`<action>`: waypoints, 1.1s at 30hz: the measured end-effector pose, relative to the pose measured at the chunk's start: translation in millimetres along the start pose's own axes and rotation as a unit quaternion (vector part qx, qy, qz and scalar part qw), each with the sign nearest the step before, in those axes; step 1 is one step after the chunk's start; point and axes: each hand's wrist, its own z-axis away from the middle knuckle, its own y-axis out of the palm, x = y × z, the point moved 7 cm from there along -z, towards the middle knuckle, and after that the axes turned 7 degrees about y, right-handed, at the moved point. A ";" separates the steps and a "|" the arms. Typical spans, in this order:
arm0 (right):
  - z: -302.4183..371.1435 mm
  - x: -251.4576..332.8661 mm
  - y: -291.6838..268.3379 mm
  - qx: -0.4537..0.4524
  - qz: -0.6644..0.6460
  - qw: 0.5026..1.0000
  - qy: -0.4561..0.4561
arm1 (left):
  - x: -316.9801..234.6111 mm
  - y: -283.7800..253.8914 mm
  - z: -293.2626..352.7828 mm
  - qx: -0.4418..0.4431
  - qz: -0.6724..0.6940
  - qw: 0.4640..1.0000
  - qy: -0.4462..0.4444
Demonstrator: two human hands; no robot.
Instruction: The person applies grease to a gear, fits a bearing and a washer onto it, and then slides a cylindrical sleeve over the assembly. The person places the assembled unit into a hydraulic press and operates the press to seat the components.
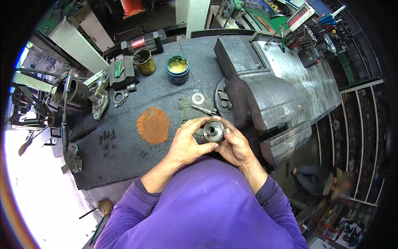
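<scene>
Plainly, in the head view, the gear [216, 128] is held between my two hands, up in front of my chest and just nearer to me than the cloth [185, 108]. My left hand [184, 140] has forefinger and thumb curved about its left side; my right hand [235, 148] presses its thumb against the toothed rim. The other fingers are partly hidden, so I cannot tell how they lie. As far as shows, the lifting is done: the gear is clear of the bench [120, 159], bored face toward me. Whether anything sits in the bore, I cannot tell. A pale ring [198, 94] and a metal shaft [202, 109] lie by the cloth, apart from the gear. An open grease tub [177, 77] stands farther back. I'd judge my work unfinished, with these pieces loose; how much is left, I cannot say.
</scene>
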 end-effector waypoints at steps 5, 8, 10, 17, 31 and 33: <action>-8.1 10.2 10.7 -0.016 0.070 0.997 -0.041 | 12.6 3.8 3.9 -0.008 0.091 0.996 -0.020; -11.2 21.6 18.2 -0.068 0.191 0.973 -0.106 | 29.2 11.0 6.6 -0.041 0.341 0.935 -0.087; -8.2 27.9 25.8 -0.103 0.273 0.945 -0.147 | 41.4 20.3 12.4 -0.058 0.519 0.836 -0.168; -7.0 39.6 65.0 -0.147 0.527 0.803 -0.238 | 62.4 30.1 16.6 -0.103 0.592 0.751 -0.274; 1.0 25.3 111.4 -0.073 0.775 0.535 -0.329 | 60.1 49.5 10.3 -0.084 0.703 0.627 -0.324; -3.8 22.4 105.7 -0.086 0.787 0.530 -0.303 | 54.7 51.8 17.6 -0.100 0.701 0.617 -0.343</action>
